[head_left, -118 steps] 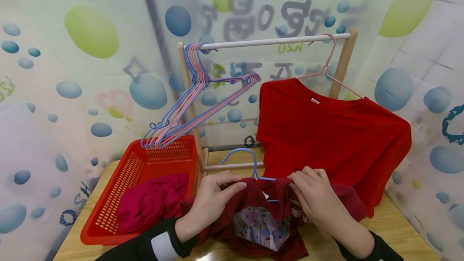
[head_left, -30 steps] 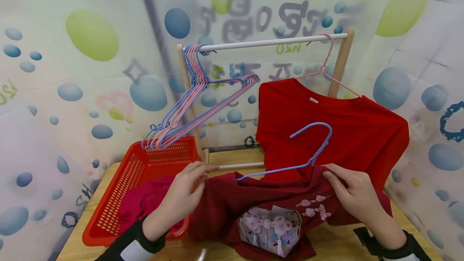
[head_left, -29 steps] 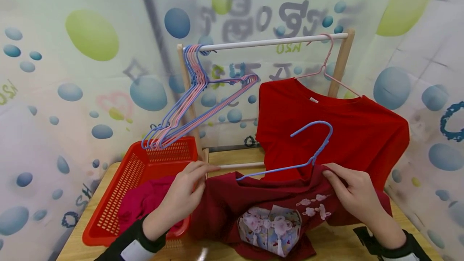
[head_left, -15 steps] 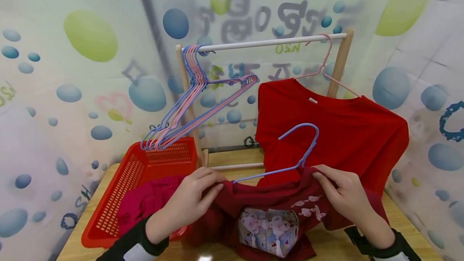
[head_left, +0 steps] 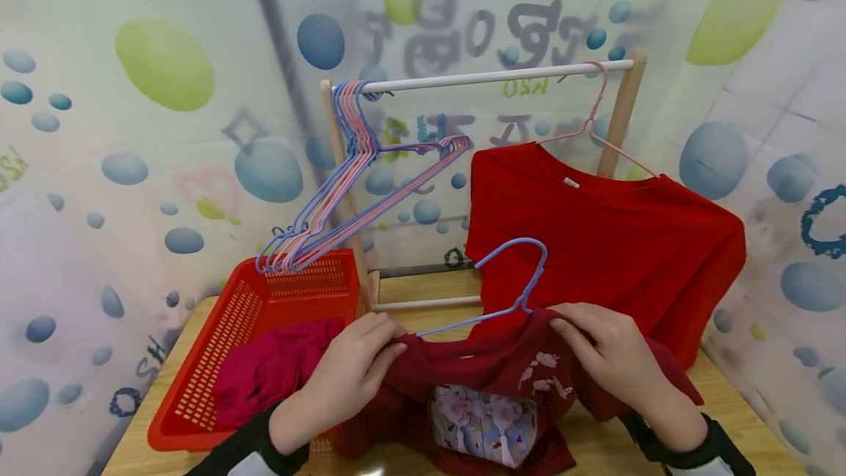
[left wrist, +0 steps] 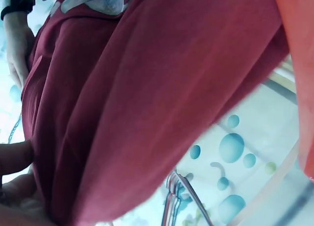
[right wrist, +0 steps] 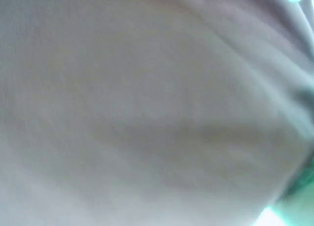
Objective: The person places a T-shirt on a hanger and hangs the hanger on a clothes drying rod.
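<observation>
A maroon T-shirt point(head_left: 485, 355) with a printed flower-and-tassel panel hangs between my two hands over the table's front. My left hand point(head_left: 346, 373) pinches its top edge near the left shoulder, thumb and fingers on the cloth. On the other side, my right hand point(head_left: 615, 351) grips the cloth beside the collar. A blue hanger point(head_left: 534, 281) sits inside the shirt; its hook and part of one arm rise from the neck opening, the rest hidden by cloth. Folds of the T-shirt point(left wrist: 147, 88) fill much of the left wrist view. The right wrist view is a close blur.
A rack with a white rail point(head_left: 489, 79) stands behind. Several blue and pink hangers point(head_left: 357, 160) hang at its left end, a red T-shirt point(head_left: 595, 241) on a pink hanger at its right. Left on the table point(head_left: 740, 432), a red basket point(head_left: 192, 358) holds crumpled magenta cloth point(head_left: 277, 366).
Both hands spread apart from the collar earlier. Over the last second my right hand and the hanger's hook shift left and slightly down, and my left hand comes a little right onto the shirt's edge.
</observation>
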Tool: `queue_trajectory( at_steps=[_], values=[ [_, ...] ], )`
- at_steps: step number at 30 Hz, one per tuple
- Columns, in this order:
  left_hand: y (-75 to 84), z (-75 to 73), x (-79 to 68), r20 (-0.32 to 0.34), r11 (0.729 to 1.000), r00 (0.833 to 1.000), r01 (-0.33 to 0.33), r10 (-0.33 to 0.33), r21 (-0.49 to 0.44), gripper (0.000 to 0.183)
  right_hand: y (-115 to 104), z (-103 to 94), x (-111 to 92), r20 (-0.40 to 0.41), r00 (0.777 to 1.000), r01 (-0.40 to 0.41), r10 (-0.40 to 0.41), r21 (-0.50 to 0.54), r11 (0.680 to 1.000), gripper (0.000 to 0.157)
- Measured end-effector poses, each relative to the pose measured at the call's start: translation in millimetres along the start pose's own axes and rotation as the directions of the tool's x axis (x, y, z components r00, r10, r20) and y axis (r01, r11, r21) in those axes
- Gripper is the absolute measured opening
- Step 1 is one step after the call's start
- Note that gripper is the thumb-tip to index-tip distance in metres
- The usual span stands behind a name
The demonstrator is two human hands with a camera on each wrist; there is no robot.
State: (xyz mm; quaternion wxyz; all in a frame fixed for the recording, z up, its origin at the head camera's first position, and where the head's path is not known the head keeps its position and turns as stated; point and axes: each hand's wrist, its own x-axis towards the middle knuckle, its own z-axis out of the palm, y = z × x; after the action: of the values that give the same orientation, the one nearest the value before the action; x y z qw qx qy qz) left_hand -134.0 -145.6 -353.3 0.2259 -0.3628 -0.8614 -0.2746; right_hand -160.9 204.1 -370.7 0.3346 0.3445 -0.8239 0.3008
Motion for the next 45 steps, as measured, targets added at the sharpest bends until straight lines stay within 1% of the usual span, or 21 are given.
queue_trajectory(
  at_steps=[3, 7, 11, 17, 19, 22, 25, 30, 35, 39, 41, 43, 45],
  values=[
    [-4.0, -1.7, -1.6, -0.059, 1.0, 0.998, 0.001, -0.001, 0.003, 0.006, 4, -7.7, -5, 0.015, 0.999, -0.041, 0.042, -0.07, 0.997, 0.033],
    [-8.6, -5.0, -4.6, -0.074, 1.0, 0.997, 0.029, -0.028, 0.006, 0.01, 11, -15.6, -13, 0.018, 0.996, -0.083, 0.085, -0.107, 0.991, 0.033],
    [-11.0, -7.2, -6.6, -0.083, 0.999, 0.996, 0.035, -0.034, 0.012, 0.01, 17, -19.5, -19, 0.025, 0.995, -0.098, 0.1, -0.087, 0.991, 0.034],
    [-12.4, -11.4, -8.9, -0.109, 0.998, 0.993, 0.054, -0.052, 0.019, 0.01, 27, -22.7, -28, 0.054, 0.99, -0.13, 0.131, -0.021, 0.991, 0.039],
    [-13.0, -13.4, -10.3, -0.116, 0.997, 0.991, 0.069, -0.066, 0.02, 0.01, 32, -24.6, -33, 0.057, 0.985, -0.159, 0.16, -0.028, 0.987, 0.043],
    [-14.4, -16.1, -12.6, -0.117, 0.996, 0.989, 0.091, -0.088, 0.018, 0.011, 40, -28.8, -42, 0.051, 0.975, -0.213, 0.217, -0.076, 0.974, 0.047],
    [-15.8, -18.4, -14.1, -0.112, 0.994, 0.988, 0.11, -0.108, 0.005, 0.011, 47, -33.3, -51, 0.055, 0.966, -0.249, 0.253, -0.072, 0.966, 0.052],
    [-17.9, -20.9, -15.4, -0.107, 0.99, 0.984, 0.142, -0.142, -0.012, 0.011, 58, -39.9, -61, 0.04, 0.971, -0.236, 0.236, 0.002, 0.972, 0.056],
    [-18.0, -21.3, -16.5, -0.109, 0.985, 0.979, 0.169, -0.17, -0.017, 0.011, 68, -46.0, -67, -0.021, 0.969, -0.244, 0.244, 0.008, 0.97, 0.054],
    [-17.9, -20.6, -17.9, -0.146, 0.986, 0.975, 0.167, -0.168, -0.015, 0.012, 73, -48.5, -72, -0.074, 0.956, -0.283, 0.282, -0.001, 0.959, 0.052],
    [-18.0, -20.3, -18.4, -0.171, 0.987, 0.973, 0.158, -0.158, -0.014, 0.013, 74, -48.7, -75, -0.087, 0.943, -0.323, 0.323, 0.007, 0.946, 0.049],
    [-18.1, -20.1, -19.0, -0.185, 0.989, 0.971, 0.148, -0.148, -0.016, 0.015, 73, -48.8, -80, -0.075, 0.925, -0.373, 0.372, 0.009, 0.928, 0.044],
    [-18.3, -19.8, -19.3, -0.187, 0.99, 0.972, 0.143, -0.142, -0.011, 0.016, 71, -48.7, -83, -0.043, 0.908, -0.418, 0.418, 0.003, 0.908, 0.039]
  ],
)
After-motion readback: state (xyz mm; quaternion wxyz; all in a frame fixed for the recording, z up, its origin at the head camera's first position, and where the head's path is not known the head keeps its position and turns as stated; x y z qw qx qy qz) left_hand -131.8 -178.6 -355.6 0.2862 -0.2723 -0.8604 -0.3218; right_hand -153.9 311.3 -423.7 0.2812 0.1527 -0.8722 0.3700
